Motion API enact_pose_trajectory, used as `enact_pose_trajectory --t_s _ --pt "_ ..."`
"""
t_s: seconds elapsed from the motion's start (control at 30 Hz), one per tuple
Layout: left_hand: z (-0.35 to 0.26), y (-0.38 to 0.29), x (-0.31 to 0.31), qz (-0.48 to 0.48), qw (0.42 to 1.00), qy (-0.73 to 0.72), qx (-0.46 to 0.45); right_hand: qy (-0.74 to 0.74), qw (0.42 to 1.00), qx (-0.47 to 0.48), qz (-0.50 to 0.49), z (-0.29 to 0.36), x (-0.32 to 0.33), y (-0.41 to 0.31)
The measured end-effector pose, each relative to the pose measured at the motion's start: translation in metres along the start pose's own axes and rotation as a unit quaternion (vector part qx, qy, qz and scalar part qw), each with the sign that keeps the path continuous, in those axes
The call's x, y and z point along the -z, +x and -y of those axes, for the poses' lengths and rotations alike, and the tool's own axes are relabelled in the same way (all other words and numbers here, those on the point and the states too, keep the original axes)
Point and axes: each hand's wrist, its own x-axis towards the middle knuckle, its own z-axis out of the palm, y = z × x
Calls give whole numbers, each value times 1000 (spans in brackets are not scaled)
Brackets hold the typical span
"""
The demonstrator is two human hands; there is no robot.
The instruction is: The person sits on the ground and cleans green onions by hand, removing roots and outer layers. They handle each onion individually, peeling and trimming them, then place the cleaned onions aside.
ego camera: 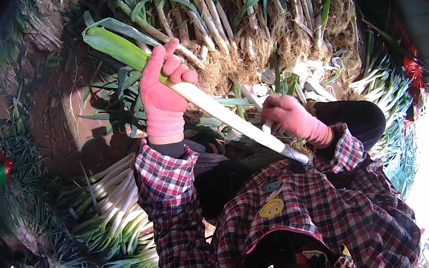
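Observation:
My left hand (164, 81), in a pink glove, grips a long leek or large green onion (228, 117) just below its leaves. Its green top points up and left; its white root end slants down to the plaid garment at my chest. My right hand (290, 117), also in a pink glove, is beside the lower white stalk. Its fingers, slightly blurred, are closed on a thin pale strip (266, 126) that looks like outer skin.
Unpeeled stalks with shaggy roots (252, 48) lie in a row beyond my hands. Peeled white stalks (121, 200) are heaped at left, more green-and-white stalks (385, 89) at right. Pale peelings (308, 71) lie before my knees. Red ties (412, 65) show at the right edge.

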Motion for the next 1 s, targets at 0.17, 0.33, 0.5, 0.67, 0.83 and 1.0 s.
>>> enact_pose_trajectory --t_s 0.17,0.33,0.5,0.67,0.83,1.0 --pt "-6 6 7 90 994 -49 21 642 755 103 84 -14 10 -7" --pt "-36 -3 0 46 995 -27 -85 459 847 218 155 -2 42 -52" --pt "-85 -26 11 75 984 -54 -151 -97 995 25 20 -78 77 -90" --pt "-91 -31 20 14 979 37 -199 -281 958 -47 -39 -113 90 -57" --pt "-51 -2 5 -120 960 6 -253 -53 952 301 -10 21 14 23" --pt "-26 8 24 -176 965 0 -194 -55 984 147 81 96 -52 70"
